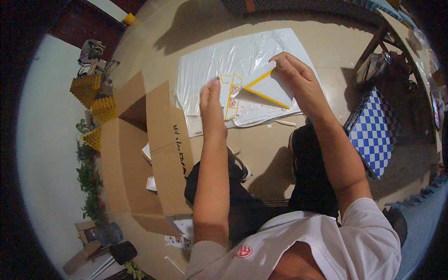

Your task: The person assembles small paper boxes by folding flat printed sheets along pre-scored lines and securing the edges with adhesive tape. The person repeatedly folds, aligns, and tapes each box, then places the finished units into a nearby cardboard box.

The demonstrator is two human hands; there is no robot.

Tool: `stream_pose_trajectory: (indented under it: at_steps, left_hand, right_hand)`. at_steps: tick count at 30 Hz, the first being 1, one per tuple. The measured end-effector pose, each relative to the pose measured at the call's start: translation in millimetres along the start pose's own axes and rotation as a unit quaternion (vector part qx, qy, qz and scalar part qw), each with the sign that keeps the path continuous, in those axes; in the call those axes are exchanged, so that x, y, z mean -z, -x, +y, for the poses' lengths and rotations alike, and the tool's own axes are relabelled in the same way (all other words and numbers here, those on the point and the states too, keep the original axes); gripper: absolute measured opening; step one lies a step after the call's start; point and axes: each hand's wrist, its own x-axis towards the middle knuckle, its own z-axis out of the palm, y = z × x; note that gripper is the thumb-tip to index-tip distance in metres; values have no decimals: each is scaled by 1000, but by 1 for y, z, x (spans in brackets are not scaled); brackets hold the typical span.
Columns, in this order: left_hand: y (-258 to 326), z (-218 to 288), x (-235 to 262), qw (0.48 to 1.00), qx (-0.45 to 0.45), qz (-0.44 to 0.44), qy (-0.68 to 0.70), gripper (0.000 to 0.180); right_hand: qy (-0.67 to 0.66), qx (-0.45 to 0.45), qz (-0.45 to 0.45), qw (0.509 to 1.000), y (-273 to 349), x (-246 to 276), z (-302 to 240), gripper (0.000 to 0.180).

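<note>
My left hand (213, 100) is closed at the left edge of a white card (233, 100) printed with yellow outlines and red marks. To its right, my right hand (301, 79) pinches the upper corner of a white triangular piece (273, 89) with yellow borders. The triangle's pointed end comes close to the card; whether the two are joined I cannot tell. Both are held over a large white flat stack (200, 70) wrapped in clear, wrinkled plastic, lying on the floor. My fingertips on the far side of each piece are hidden.
An open cardboard box (163, 140) stands on my left, with white pieces inside. Yellow stacked pieces (86, 88) and green plants (88, 177) line the wall. A blue-and-white checkered panel (373, 135) leans at the right, beneath a wooden table (420, 70).
</note>
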Motion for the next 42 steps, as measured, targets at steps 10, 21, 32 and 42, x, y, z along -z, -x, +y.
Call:
stream_pose_trajectory:
  at_steps: [10, 21, 32, 42]
  left_hand:
    - [20, 33, -3, 966, -58, -249, 24, 35]
    - [24, 36, 11, 976, 9, -216, 11, 28]
    - [17, 26, 15, 975, -52, -199, -80, 28]
    - [16, 21, 18, 969, -122, -196, -82, 24]
  right_hand:
    - [28, -4, 80, 996, 2, -17, 15, 28]
    - [222, 142, -48, 964, 3, -24, 10, 22]
    - [244, 107, -79, 961, 3, -21, 12, 25]
    - [196, 35, -85, 976, 4, -23, 16, 22]
